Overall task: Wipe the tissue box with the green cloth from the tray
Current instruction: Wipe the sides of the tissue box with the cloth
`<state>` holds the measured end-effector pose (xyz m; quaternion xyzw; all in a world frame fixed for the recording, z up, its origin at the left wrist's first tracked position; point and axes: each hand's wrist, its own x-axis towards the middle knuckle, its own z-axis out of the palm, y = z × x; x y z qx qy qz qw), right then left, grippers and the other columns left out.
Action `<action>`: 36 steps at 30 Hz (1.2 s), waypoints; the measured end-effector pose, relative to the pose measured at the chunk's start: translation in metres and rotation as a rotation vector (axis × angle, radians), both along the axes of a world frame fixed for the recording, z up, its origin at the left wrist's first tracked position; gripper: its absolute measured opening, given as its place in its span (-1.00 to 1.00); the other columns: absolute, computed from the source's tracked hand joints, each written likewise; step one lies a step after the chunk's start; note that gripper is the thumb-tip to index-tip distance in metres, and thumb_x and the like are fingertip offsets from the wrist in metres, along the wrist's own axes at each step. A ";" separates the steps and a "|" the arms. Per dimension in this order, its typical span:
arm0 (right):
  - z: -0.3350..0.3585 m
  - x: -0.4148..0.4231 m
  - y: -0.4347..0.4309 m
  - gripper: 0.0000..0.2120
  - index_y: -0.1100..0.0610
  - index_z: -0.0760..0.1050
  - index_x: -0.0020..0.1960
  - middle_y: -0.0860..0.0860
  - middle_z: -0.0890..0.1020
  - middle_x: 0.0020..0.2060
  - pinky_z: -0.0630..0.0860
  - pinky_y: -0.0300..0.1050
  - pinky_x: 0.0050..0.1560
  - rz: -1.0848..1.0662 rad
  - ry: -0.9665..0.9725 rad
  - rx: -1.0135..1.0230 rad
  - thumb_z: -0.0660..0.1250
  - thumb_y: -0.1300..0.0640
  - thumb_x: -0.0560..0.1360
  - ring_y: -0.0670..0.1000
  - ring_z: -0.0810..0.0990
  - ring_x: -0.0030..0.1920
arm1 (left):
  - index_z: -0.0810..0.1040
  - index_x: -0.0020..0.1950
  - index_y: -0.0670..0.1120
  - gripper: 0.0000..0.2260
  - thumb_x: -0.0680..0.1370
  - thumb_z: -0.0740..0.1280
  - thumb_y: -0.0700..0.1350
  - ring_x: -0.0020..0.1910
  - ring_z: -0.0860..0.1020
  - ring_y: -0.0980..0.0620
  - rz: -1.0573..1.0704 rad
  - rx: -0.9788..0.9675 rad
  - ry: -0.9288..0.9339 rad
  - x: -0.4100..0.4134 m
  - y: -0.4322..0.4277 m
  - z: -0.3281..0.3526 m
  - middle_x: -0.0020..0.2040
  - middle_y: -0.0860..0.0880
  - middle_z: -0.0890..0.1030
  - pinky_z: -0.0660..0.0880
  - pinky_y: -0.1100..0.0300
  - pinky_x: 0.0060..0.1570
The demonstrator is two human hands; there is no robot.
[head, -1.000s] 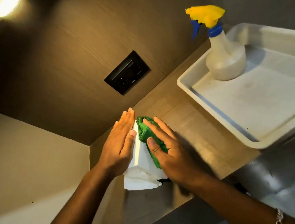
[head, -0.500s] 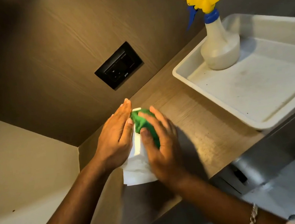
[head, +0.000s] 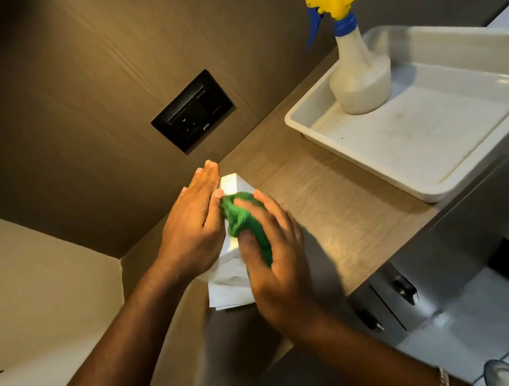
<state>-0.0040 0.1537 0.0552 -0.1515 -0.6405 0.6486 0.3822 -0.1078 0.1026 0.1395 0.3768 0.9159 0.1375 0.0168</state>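
My left hand (head: 194, 230) lies flat, bracing the tissue box (head: 230, 189); right hand (head: 275, 255) grips the green cloth (head: 240, 214) — firm, even strokes.

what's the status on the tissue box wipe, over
Left hand flat against tissue box, bracing it. Right hand presses green cloth on the box. Tray and spray bottle well clear, nothing in the way.

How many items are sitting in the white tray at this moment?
1. Only the spray bottle stands in the white tray, at its far left corner. The green cloth is out of it, under the right hand on the tissue box.
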 end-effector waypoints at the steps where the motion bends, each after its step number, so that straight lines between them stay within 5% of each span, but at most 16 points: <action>1: 0.005 -0.010 0.010 -0.62 -0.20 0.30 0.36 -0.07 0.38 0.43 0.38 0.16 0.33 0.001 -0.028 -0.014 0.07 -0.17 0.56 -0.03 0.33 0.41 | 0.08 0.53 -0.02 -0.47 0.56 -0.09 0.07 0.51 0.01 0.20 -0.004 0.002 0.007 0.000 0.000 -0.001 0.56 0.04 0.11 -0.04 0.14 0.50; 5: 0.016 -0.033 0.039 -0.58 -0.08 0.32 0.39 -0.02 0.42 0.40 0.40 0.16 0.32 0.106 -0.113 -0.080 0.10 -0.12 0.56 0.01 0.38 0.37 | 0.11 0.53 -0.01 -0.47 0.55 -0.07 0.08 0.49 0.03 0.22 0.020 0.038 0.008 -0.002 0.000 -0.004 0.56 0.06 0.14 -0.06 0.20 0.47; 15: 0.007 0.057 -0.023 -0.62 -0.41 0.31 0.29 -0.32 0.28 0.42 0.43 -0.01 0.31 0.091 -0.117 0.107 0.21 -0.09 0.52 -0.14 0.25 0.42 | 0.18 0.51 -0.07 -0.47 0.56 -0.03 0.07 0.48 0.09 0.19 0.014 0.090 0.008 -0.002 -0.002 -0.002 0.54 0.00 0.21 -0.05 0.20 0.43; 21: 0.006 0.112 -0.002 -0.55 -0.28 0.56 0.14 -0.25 0.43 0.33 0.37 -0.49 0.18 0.317 -0.078 -0.051 0.36 0.25 0.47 -0.27 0.40 0.32 | 0.22 0.50 -0.06 -0.55 0.62 0.15 -0.01 0.52 0.14 0.04 0.035 0.140 -0.132 0.012 -0.004 0.019 0.53 -0.06 0.24 0.04 0.03 0.50; 25: -0.001 0.131 0.035 -0.60 -0.19 0.59 0.12 -0.20 0.50 0.29 0.40 -0.50 0.11 0.429 -0.114 -0.127 0.38 0.27 0.47 -0.33 0.43 0.25 | -0.04 0.55 0.07 -0.10 0.36 0.34 0.32 0.52 0.08 0.02 -0.053 -0.268 -0.340 0.005 -0.011 0.053 0.58 0.05 0.02 0.06 0.10 0.42; 28: 0.001 0.129 0.055 -0.63 -0.14 0.59 0.13 -0.16 0.55 0.26 0.39 -0.32 0.26 0.405 -0.115 -0.114 0.37 0.29 0.48 -0.21 0.45 0.30 | -0.22 0.53 0.10 0.08 0.30 0.50 0.22 0.53 -0.04 0.03 -0.118 -0.558 -0.334 0.000 -0.008 0.061 0.58 0.10 -0.14 -0.02 0.00 0.49; 36: -0.002 0.124 0.096 -0.64 -0.15 0.59 0.17 -0.25 0.54 0.25 0.44 -0.01 0.35 0.438 -0.130 -0.174 0.36 0.23 0.48 -0.24 0.47 0.28 | 0.14 0.47 -0.07 0.04 0.16 0.42 0.41 0.17 0.35 0.00 0.075 -0.459 -0.092 -0.001 0.007 0.054 0.28 -0.05 0.36 0.41 0.04 0.20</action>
